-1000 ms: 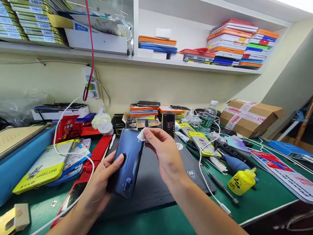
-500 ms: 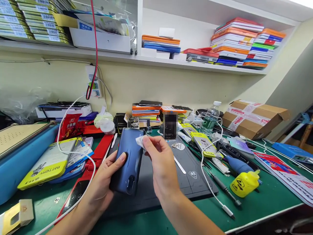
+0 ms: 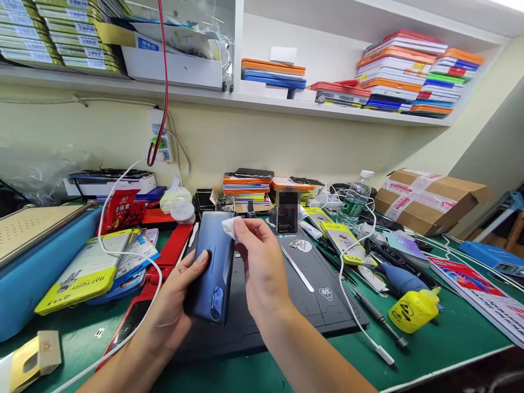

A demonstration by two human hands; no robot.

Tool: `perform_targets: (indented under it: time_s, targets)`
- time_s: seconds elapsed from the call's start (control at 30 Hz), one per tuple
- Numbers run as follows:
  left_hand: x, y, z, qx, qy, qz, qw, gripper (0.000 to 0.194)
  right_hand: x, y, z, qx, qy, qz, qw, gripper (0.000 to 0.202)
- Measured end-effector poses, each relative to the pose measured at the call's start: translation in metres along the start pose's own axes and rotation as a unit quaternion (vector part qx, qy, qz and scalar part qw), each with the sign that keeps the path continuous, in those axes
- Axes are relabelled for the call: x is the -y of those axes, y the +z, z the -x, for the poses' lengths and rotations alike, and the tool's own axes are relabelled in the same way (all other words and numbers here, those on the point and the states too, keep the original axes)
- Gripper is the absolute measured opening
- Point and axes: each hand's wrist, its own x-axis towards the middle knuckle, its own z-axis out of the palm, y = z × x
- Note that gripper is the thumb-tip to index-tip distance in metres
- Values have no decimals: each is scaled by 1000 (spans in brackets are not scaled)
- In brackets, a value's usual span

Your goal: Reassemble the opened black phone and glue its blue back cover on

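Observation:
My left hand (image 3: 180,292) is closed around the left edge of a blue smartphone (image 3: 213,262), thumb on its back. The phone is tilted, its back toward me and its camera bump at the lower end. Between thumb and fingers, my right hand (image 3: 262,256) pinches a small white wipe (image 3: 230,226), which touches the phone's back near the upper right edge. The phone's screen side is hidden. Beneath both hands lies a dark work mat (image 3: 262,322), with a thin metal spudger (image 3: 298,268) on it.
A red clamp-like tool (image 3: 172,251) and yellow battery packs (image 3: 84,267) lie to the left. On the right are a screwdriver (image 3: 380,316), a yellow bottle (image 3: 413,310), a water bottle (image 3: 355,199) and a cardboard box (image 3: 429,199). A white cable (image 3: 347,295) crosses the mat's right side.
My right hand has shifted slightly left and down, bringing the wipe further onto the phone's back. The left hand still holds the phone. The whole view has moved slightly.

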Motion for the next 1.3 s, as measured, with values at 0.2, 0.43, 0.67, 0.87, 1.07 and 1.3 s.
perform_targets:
  time_s: [0.2, 0.43, 0.67, 0.87, 1.07, 1.3]
  targets:
    - [-3, -2, 1, 31, -6, 24, 999, 42, -15, -8, 27, 8, 8, 20, 1000, 21]
    - [2, 0, 6, 71, -21, -12, 997, 47, -8, -23, 48, 21, -42, 114, 992, 27]
    - [4, -4, 12, 134, -11, -80, 988, 56, -8, -38, 56, 49, -41, 156, 986, 28]
    - [8, -4, 9, 214, -19, -50, 975, 47, -2, -32, 49, -4, -100, 190, 977, 24]
    - [8, -5, 7, 182, -67, -8, 981, 36, 14, -14, 15, -12, -142, 187, 972, 18]
    - [2, -6, 9, 171, -75, 30, 982, 36, 18, -25, -17, -57, -64, 45, 995, 21]
